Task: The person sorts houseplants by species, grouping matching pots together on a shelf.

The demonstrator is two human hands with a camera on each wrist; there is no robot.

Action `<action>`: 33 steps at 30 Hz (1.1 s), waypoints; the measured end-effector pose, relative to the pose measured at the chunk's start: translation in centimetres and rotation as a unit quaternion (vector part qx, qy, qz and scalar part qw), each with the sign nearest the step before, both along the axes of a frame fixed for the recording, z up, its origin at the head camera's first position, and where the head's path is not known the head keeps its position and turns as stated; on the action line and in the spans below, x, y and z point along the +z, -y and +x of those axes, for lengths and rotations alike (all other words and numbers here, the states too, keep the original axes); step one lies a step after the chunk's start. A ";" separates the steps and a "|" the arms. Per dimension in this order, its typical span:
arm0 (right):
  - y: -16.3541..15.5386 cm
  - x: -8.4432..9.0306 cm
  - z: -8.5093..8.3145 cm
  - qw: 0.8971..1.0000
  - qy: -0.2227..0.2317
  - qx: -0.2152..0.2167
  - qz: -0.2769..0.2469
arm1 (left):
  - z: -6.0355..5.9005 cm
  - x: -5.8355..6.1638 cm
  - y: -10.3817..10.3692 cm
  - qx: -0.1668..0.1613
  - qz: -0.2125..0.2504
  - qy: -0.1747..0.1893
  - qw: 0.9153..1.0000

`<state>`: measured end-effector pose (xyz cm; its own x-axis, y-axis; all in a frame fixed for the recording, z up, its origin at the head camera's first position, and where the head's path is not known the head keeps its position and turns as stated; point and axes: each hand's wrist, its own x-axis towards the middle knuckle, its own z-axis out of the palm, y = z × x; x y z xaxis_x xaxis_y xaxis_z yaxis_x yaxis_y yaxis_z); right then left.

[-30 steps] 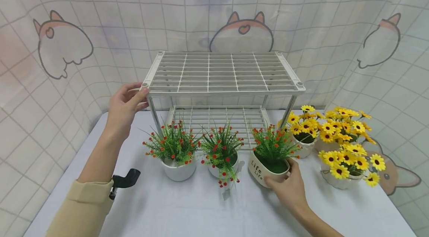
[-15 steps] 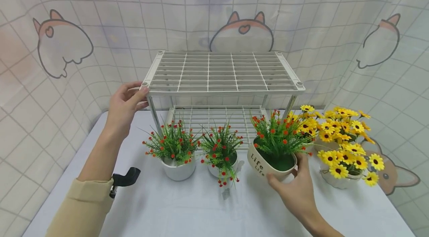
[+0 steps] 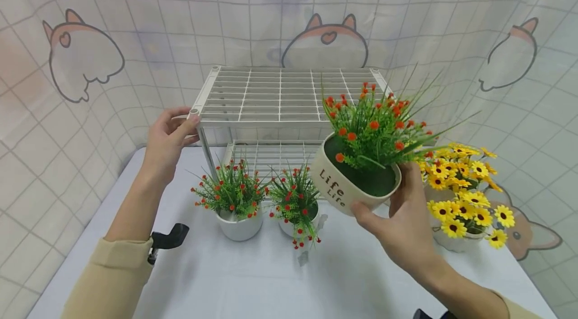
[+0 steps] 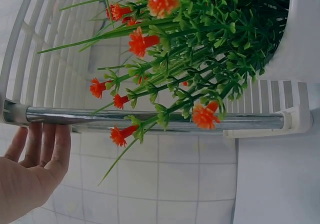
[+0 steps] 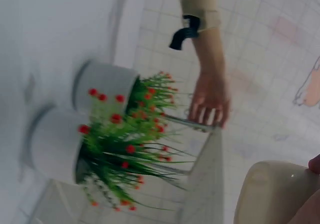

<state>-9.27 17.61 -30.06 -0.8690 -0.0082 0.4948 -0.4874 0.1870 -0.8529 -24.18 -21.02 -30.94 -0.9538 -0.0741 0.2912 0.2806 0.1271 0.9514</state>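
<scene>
My right hand grips the rim and side of a cream flowerpot marked "Life". Red flowers and long green grass fill this pot, which is tilted and raised off the table before the rack's right front. At the white two-tier wire rack, my left hand holds the upper left front corner. In the left wrist view its fingers lie against the metal post. The pot's smooth side shows in the right wrist view, with only bits of the right hand.
Two white pots of red flowers, the left one and the middle one, stand before the rack. Several pots of yellow flowers stand at the right. A patterned curtain hangs behind the white-covered table.
My right hand has lifted the cream flowerpot up off the table towards the upper shelf's height, closer to the camera. The left hand has stayed on the rack's corner.
</scene>
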 end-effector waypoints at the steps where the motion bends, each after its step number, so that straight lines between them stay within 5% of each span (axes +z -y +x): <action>1: 0.2 0.7 -0.3 1.000 -0.011 0.008 -0.003 | 0.0 0.0 0.0 0.001 -0.003 -0.001 1.000; 14: 5.1 6.1 -6.6 0.997 -0.064 0.012 0.035 | 0.0 -0.1 -0.2 0.012 -0.028 -0.010 0.999; 23: 9.1 6.7 -12.6 0.999 0.028 0.024 -0.023 | -0.1 -0.2 -0.2 0.007 0.009 -0.002 1.000; 33: 13.5 6.4 -16.6 0.996 0.074 -0.038 0.029 | -0.1 0.1 0.1 -0.020 0.073 0.009 0.997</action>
<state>-25.84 4.12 -23.64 -0.9317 0.0356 0.3616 -0.3395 0.2691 -0.9013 -24.32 -21.08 -30.82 -0.9618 -0.0758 0.2631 0.2656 -0.0247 0.9638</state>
